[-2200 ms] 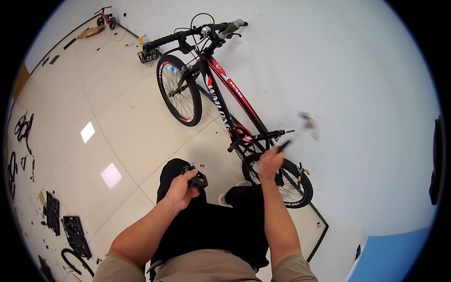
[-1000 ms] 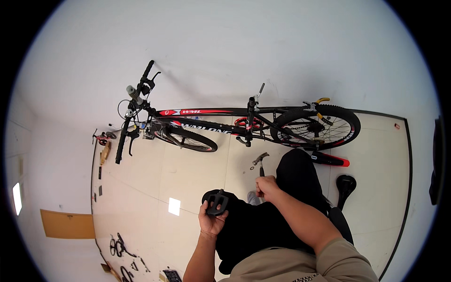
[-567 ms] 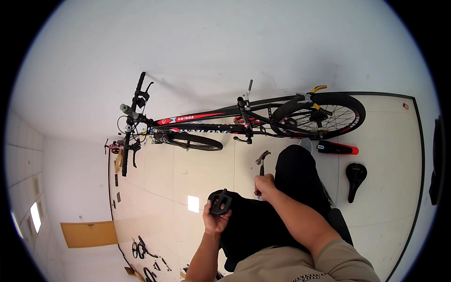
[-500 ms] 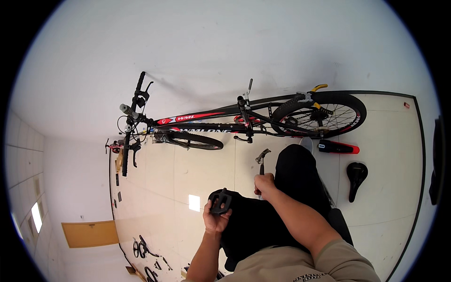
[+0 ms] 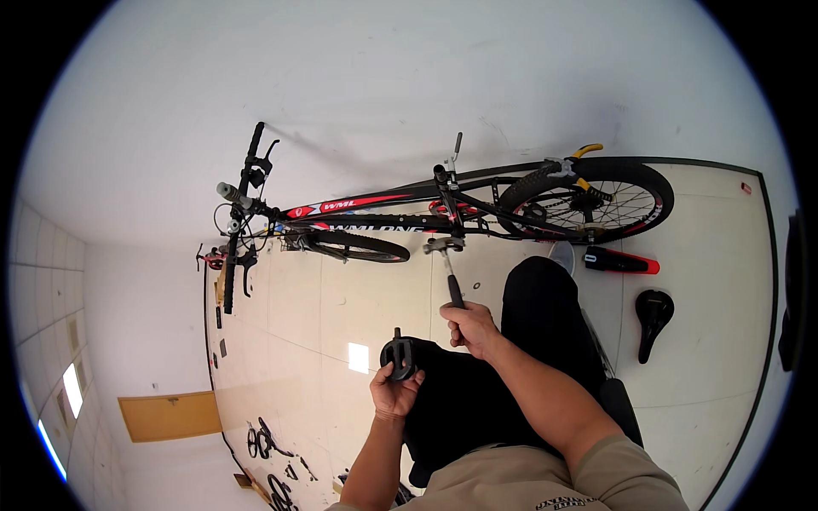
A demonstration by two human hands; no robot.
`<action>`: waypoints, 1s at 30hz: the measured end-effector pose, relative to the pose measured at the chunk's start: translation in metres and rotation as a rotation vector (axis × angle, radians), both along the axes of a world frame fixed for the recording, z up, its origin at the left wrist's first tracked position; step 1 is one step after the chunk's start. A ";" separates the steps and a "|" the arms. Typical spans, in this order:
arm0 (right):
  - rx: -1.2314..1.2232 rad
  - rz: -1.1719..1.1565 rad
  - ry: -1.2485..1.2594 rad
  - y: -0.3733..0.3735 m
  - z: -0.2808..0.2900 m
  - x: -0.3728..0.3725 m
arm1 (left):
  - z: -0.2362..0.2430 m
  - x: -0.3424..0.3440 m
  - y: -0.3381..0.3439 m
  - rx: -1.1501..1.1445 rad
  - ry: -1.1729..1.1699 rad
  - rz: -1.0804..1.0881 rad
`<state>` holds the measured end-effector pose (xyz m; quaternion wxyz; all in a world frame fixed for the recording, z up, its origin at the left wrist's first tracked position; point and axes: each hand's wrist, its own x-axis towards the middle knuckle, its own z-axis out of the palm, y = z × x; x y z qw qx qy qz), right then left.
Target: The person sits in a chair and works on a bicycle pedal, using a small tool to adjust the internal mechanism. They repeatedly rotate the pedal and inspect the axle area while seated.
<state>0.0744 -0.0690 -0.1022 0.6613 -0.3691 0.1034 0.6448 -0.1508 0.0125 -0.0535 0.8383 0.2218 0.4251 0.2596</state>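
Note:
My left hand (image 5: 394, 394) grips a black bicycle pedal (image 5: 399, 359) from below, its threaded axle pointing up and away. In my right hand (image 5: 474, 328) is a claw hammer (image 5: 457, 292), held by its black handle. The metal hammer head is at the near crank of a black and red bicycle (image 5: 375, 203); whether the two touch I cannot tell. The bicycle stands along the wall, handlebar to the left and rear wheel (image 5: 660, 223) to the right. No seat shows on its frame.
A black saddle (image 5: 654, 317) and a black and red mudguard-like piece (image 5: 622, 261) lie on the floor to the right. A small ring (image 5: 476, 285) lies near the hammer. Loose bicycle parts (image 5: 266, 439) are scattered at lower left. A wooden door (image 5: 170, 415) is beyond.
The hammer has moved away from me and slightly left, its head now by the crank. The pedal has risen slightly in view, still in my left hand.

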 end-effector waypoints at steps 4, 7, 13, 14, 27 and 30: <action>0.201 0.145 -0.036 -0.003 0.008 0.000 | -0.002 0.004 -0.003 0.027 -0.016 -0.021; -0.069 0.165 -0.513 0.004 -0.014 -0.011 | -0.002 0.014 -0.005 0.079 -0.033 -0.050; -0.401 0.205 -0.312 0.001 -0.022 -0.005 | -0.009 0.004 -0.004 0.082 -0.019 -0.035; -0.430 0.203 -0.346 0.001 -0.024 -0.007 | -0.008 0.005 -0.004 0.081 -0.009 -0.023; -0.451 -0.203 -0.201 -0.001 -0.049 0.007 | 0.037 -0.007 -0.007 -0.084 0.136 0.145; -0.506 -0.315 -0.227 0.007 -0.052 0.013 | 0.042 -0.027 -0.007 -0.084 0.090 0.182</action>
